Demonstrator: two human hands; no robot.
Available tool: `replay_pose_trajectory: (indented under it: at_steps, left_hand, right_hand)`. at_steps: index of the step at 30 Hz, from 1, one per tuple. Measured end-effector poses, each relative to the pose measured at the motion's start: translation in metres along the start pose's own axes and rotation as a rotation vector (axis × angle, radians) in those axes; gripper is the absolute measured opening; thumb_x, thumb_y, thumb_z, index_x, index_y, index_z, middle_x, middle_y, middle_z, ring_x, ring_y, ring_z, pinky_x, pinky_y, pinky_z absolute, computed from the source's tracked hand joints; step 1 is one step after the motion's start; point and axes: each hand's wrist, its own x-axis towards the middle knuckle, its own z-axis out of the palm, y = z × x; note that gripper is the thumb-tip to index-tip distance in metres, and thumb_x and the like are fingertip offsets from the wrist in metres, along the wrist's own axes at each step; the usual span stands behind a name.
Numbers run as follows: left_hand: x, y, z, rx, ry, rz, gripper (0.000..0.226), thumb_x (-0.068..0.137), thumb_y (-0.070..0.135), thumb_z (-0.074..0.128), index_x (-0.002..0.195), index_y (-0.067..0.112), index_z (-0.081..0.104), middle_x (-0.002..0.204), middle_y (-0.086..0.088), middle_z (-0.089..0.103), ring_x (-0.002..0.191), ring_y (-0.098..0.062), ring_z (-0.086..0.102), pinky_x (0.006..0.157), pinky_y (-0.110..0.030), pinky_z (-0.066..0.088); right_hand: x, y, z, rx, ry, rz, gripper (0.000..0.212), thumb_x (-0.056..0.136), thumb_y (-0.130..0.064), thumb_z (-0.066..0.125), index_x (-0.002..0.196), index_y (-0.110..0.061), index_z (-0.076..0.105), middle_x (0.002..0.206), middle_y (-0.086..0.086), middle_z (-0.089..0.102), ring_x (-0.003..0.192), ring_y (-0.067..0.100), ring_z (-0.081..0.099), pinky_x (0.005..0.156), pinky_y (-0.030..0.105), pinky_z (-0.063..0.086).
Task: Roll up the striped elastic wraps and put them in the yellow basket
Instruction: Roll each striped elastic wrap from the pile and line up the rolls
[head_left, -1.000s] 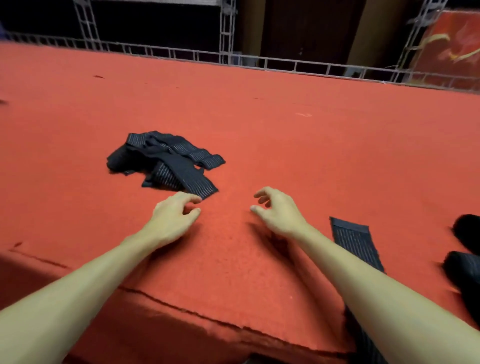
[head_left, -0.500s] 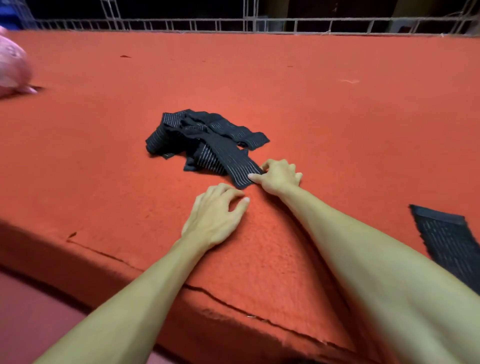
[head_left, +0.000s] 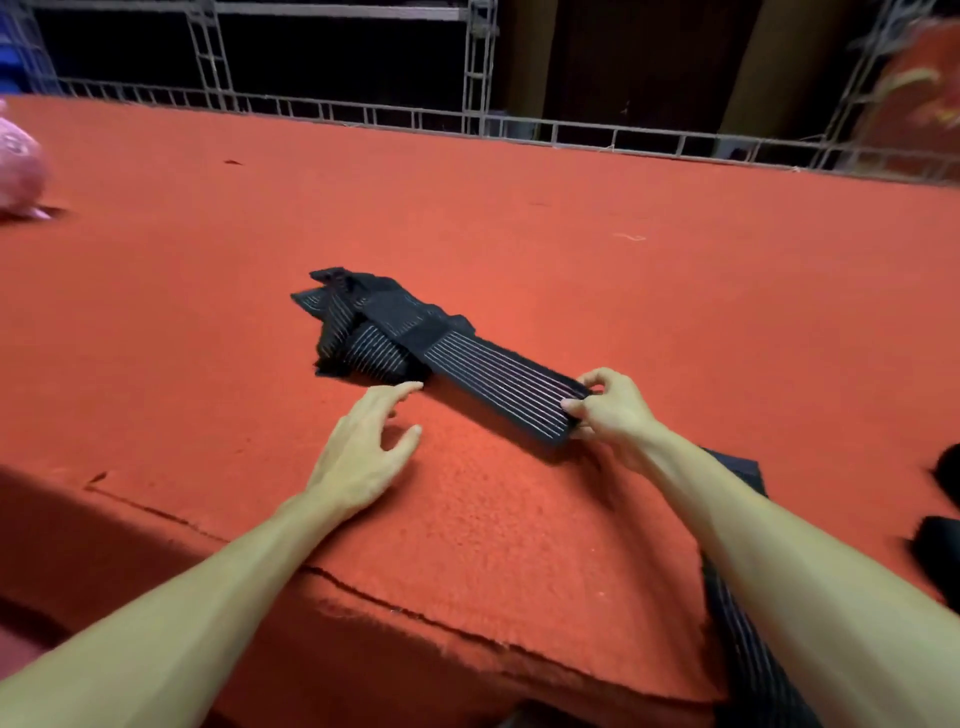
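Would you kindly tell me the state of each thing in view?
pile of wraps: tangled, unrolled
striped wrap: unrolled, stretched straight from the pile
right hand: pinching the striped wrap's near end
left hand: open, holding nothing
second wrap: unrolled, lying flat beneath the right forearm

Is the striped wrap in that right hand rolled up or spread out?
Spread out, not rolled: the striped wrap runs as a flat band from the pile to the right hand, which pinches its near end.
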Motion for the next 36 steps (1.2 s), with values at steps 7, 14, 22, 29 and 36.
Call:
replay_pose_trajectory:
  at_steps: [7,14,22,29,36]
  left_hand:
    - [-0.006,0.086,0.055,0.237,0.014,0.304,0.064,0.075,0.038,0.065,0.136,0.024,0.049,0.131,0.004,0.043,0.118,-0.014,0.038,0.104,-0.032,0.028]
    - [-0.006,0.149,0.11,0.334,-0.047,0.484,0.079,0.072,0.029,0.082,0.14,0.021,0.043,0.132,-0.007,0.048,0.119,-0.022,0.04,0.101,-0.047,0.04]
    - [-0.013,0.176,0.147,0.407,-0.333,0.566,0.069,0.088,0.058,0.012,0.134,0.026,0.053,0.135,0.008,0.052,0.13,-0.015,0.04,0.11,-0.035,0.024]
    - [0.009,0.131,0.119,0.452,-0.165,0.56,0.044,0.092,0.039,0.031,0.11,0.022,0.067,0.111,0.008,0.066,0.111,-0.013,0.06,0.101,-0.029,0.033]
    - [0.032,0.076,0.085,0.456,-0.073,0.319,0.043,0.089,0.036,0.035,0.11,0.016,0.067,0.11,0.001,0.064,0.111,-0.022,0.059,0.1,-0.039,0.038]
  right_hand:
    - [-0.05,-0.009,-0.079,0.215,0.056,0.002,0.026,0.086,0.009,0.038,0.08,-0.013,0.052,0.055,0.009,0.052,0.036,0.018,0.051,0.039,0.021,0.042]
    - [-0.091,0.028,-0.166,0.032,0.078,0.133,0.025,0.089,-0.003,0.042,0.066,-0.012,0.044,0.041,0.0,0.038,0.029,0.011,0.034,0.037,0.013,0.028]
    - [-0.11,0.067,-0.213,-0.725,0.068,0.171,0.015,0.079,-0.018,0.056,0.082,-0.007,0.066,0.076,0.011,0.066,0.063,0.025,0.06,0.058,0.029,0.048]
    - [-0.085,0.046,-0.166,-0.977,0.125,-0.03,0.032,0.083,-0.019,0.055,0.113,-0.011,0.062,0.117,0.011,0.05,0.112,0.034,0.056,0.094,0.039,0.047]
    - [-0.04,0.026,-0.076,-0.681,-0.054,-0.21,0.031,0.086,-0.01,0.054,0.115,-0.009,0.065,0.121,0.011,0.064,0.117,0.027,0.056,0.094,0.028,0.041]
